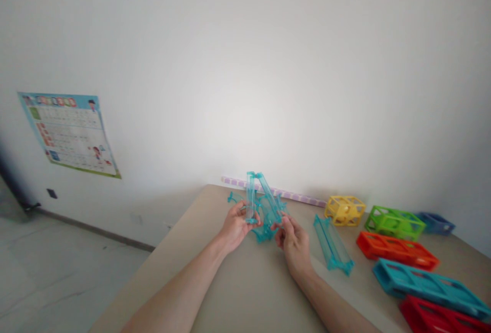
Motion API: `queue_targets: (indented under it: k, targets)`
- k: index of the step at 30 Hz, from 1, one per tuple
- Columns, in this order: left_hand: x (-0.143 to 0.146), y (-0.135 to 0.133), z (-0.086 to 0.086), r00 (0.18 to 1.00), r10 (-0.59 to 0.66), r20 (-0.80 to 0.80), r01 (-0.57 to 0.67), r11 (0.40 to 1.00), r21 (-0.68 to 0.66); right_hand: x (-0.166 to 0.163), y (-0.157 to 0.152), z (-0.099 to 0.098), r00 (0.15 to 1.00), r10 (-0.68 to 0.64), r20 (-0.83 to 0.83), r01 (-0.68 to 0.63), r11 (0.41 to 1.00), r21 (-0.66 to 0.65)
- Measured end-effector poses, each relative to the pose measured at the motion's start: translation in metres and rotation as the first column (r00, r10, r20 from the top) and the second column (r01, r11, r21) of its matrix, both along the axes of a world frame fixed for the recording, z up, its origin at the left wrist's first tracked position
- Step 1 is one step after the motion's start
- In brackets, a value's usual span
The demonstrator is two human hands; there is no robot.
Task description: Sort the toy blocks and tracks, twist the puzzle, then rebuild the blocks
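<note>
My left hand (238,225) is closed around a clear teal plastic track-like piece (250,197), which stands nearly upright. My right hand (292,241) pinches the lower end of a second clear teal piece (269,192), tilted with its top toward the left. The tops of both pieces come together in a narrow peak; whether they are joined I cannot tell. Behind and below them lie more teal pieces (264,234), some curved and partly hidden by my hands. A long teal piece (333,246) with a raised middle lies to the right of my right hand.
Frame-like blocks stand on the table's right side: yellow (345,211), green (395,222), dark blue (436,223), orange (397,250), blue (429,287) and red (441,317). A patterned purple strip (299,197) runs along the wall. A poster (72,136) hangs at left.
</note>
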State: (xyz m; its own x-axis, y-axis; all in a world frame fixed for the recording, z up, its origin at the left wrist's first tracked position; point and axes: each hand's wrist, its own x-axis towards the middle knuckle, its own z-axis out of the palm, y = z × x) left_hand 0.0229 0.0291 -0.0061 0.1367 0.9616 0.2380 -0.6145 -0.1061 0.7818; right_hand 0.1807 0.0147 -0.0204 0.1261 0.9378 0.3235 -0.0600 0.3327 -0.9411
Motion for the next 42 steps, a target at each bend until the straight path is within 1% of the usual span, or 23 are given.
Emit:
queue_targets:
  k: [4,10,18,26,30,34,36,39,42]
  targets:
    - [0.001,-0.001,0.001,1.0,0.001,-0.031,-0.001,1.0,0.014,-0.001,-0.002,0.001,1.0,0.026,-0.017,-0.026,1.0,0.006]
    - [0.001,-0.003,0.002,0.999,0.009,-0.052,-0.008,1.0,0.028,-0.001,-0.001,-0.001,0.996,0.094,0.012,-0.094,0.996,0.007]
    - [0.001,-0.007,0.007,0.997,0.021,-0.072,-0.019,0.999,0.036,-0.004,-0.006,0.005,0.985,0.143,0.097,-0.144,0.99,0.0]
    - [0.003,-0.01,0.01,0.997,0.0,-0.079,0.002,1.0,0.027,-0.005,-0.009,0.008,0.969,0.184,0.163,-0.183,0.983,-0.021]
    - [0.005,-0.011,0.012,0.996,-0.023,-0.089,0.026,0.999,0.029,-0.005,-0.008,0.006,0.968,0.203,0.15,-0.204,0.979,-0.003]
    - [0.004,-0.009,0.01,0.994,-0.027,-0.11,0.031,0.999,0.04,-0.004,-0.007,0.003,0.966,0.218,0.136,-0.221,0.975,0.006]
    - [0.005,-0.008,0.008,0.994,0.004,-0.113,-0.001,1.0,0.027,-0.004,-0.006,0.001,0.967,0.222,0.124,-0.224,0.974,0.006]
    - [0.006,-0.008,0.005,0.994,0.092,-0.062,-0.092,0.996,0.002,-0.004,-0.004,-0.001,0.974,0.208,0.09,-0.208,0.978,-0.008]
    - [0.008,-0.011,0.006,0.989,0.144,-0.015,-0.144,0.989,0.02,-0.004,-0.003,-0.003,0.978,0.188,0.089,-0.187,0.982,-0.025]
